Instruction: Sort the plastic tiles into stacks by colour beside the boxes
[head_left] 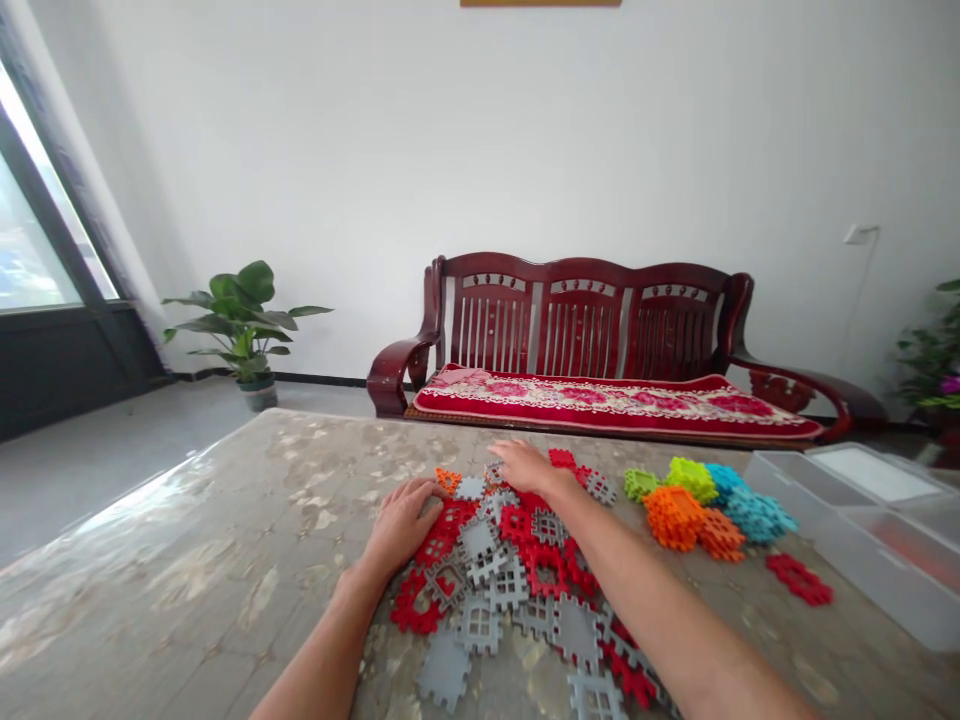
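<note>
A loose pile of interlocking plastic tiles with notched edges, mostly grey [478, 540] and red [546, 570], is spread over the table in front of me. My left hand [409, 515] lies at the pile's left edge, fingers stretched out, touching red tiles and holding nothing. My right hand [521, 468] reaches across to the far side of the pile, its fingers extended over a small grey tile [495, 473]; its thumb is hidden. Close to the left fingertips is an orange triangular tile [448, 480]. My right forearm covers part of the pile.
Right of the pile stand stacks of orange [673, 517], lime green [691, 480] and blue tiles [757, 514]. A single red tile [799, 579] lies near a clear plastic box [862, 570]. Beyond the cloth-covered table [187, 570] are a wooden bench [577, 310] and a potted plant [251, 325].
</note>
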